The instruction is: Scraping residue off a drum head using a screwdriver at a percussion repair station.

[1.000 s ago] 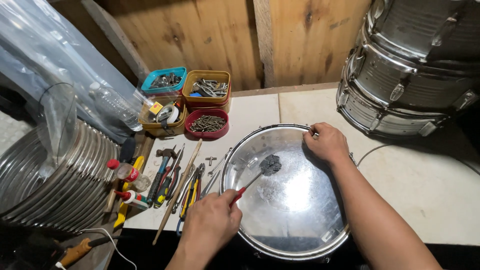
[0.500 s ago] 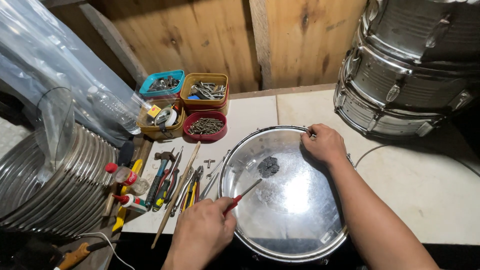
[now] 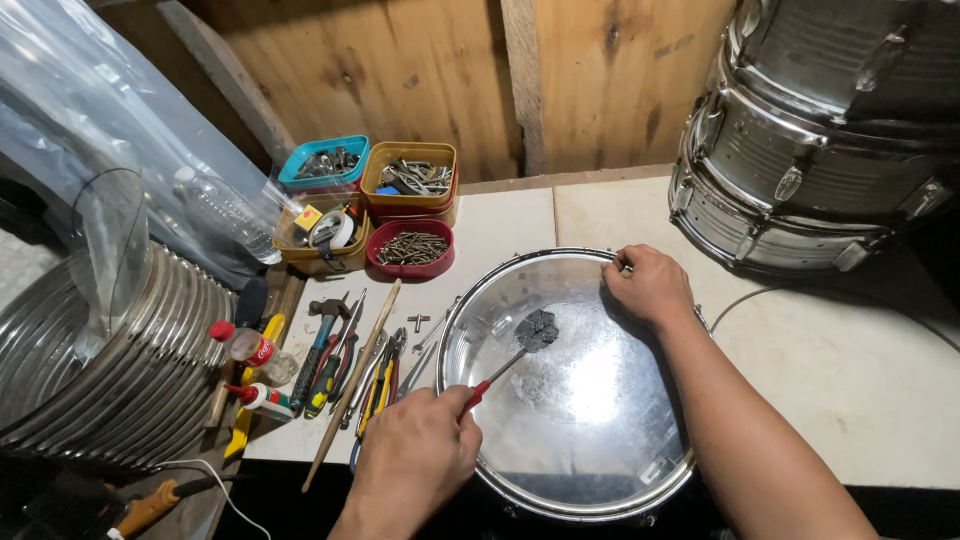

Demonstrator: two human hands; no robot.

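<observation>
A snare drum with a clear, shiny head lies flat at the table's front edge. My left hand grips a red-handled screwdriver whose thin shaft slants up to a dark grey patch on the drumhead. My right hand rests closed on the drum's far rim, fingers curled over the hoop.
Several hand tools and a wooden drumstick lie left of the drum. Small trays of screws and parts stand behind them. Stacked metal hoops fill the left side; chrome drum shells are stacked at back right.
My left hand has shifted slightly with the screwdriver, its tip staying near the dark patch. My right hand stays on the rim.
</observation>
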